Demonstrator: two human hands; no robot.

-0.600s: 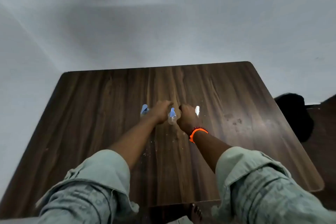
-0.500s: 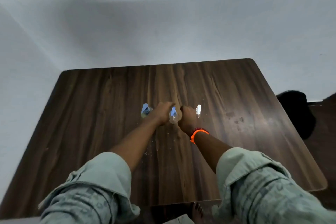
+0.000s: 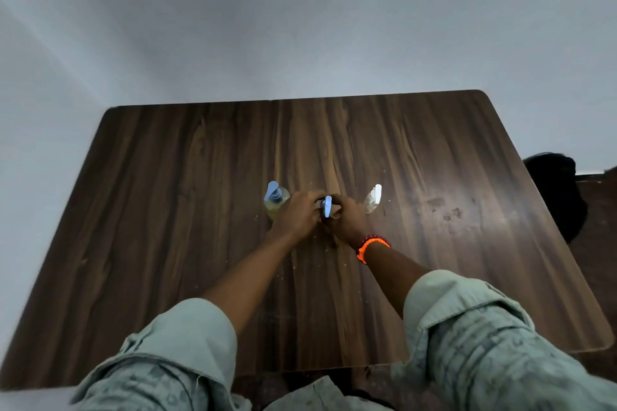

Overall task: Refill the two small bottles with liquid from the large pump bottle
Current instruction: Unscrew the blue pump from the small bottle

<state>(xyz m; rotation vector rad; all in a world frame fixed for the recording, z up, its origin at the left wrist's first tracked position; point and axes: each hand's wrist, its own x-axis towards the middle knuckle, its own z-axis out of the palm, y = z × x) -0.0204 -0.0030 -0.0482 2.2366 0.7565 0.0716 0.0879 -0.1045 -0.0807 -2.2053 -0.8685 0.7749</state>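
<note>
Our left hand (image 3: 298, 214) curls around the left side of the middle bottle (image 3: 327, 207), fingers closed on it. Our right hand (image 3: 347, 222) wraps it from the right, also closed, so both hands meet around it at the centre of the table (image 3: 167, 210). Only the bottle's blue pump top shows between our knuckles; the body is hidden by our fingers, so we cannot tell how full it is.

Just left of our left hand stands the yellow bottle (image 3: 275, 202), upright, with a blue pump and yellow liquid inside. It sits close against our left knuckles, though we cannot tell whether it touches them. Just right of our right hand stands the white bottle (image 3: 373, 199), clear with a white pump, apart from our hand.

An orange band (image 3: 369, 247) circles our right wrist. Both sleeves (image 3: 187, 344) are rolled up at the near edge.
</note>
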